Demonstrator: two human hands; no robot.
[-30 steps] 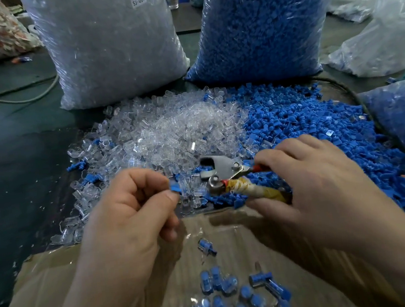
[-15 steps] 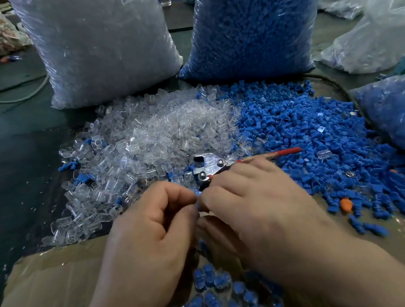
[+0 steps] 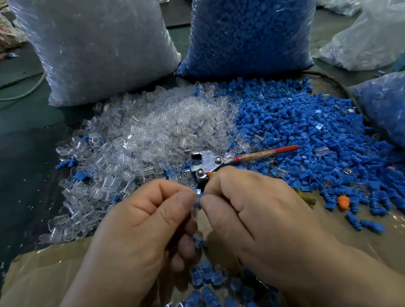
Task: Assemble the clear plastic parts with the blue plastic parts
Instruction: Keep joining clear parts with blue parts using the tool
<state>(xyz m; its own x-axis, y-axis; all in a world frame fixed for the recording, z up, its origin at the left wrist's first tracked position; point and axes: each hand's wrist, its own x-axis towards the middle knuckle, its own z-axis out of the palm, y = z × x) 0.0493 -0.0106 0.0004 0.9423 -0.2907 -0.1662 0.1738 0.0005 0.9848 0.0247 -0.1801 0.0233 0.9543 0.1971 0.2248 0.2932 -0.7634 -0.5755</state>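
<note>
Left grip and right grip have come together, thumb and forefinger of each clamped on one small clear-and-blue piece held between them. A second ago they were apart, the right one holding the pliers. Now that tool lies loose just beyond the knuckles, its red handle pointing off to the right. Past it, the clear parts are heaped on the left grip's side and the blue parts on the right grip's side. Under the wrists, finished pieces lie on cardboard.
</note>
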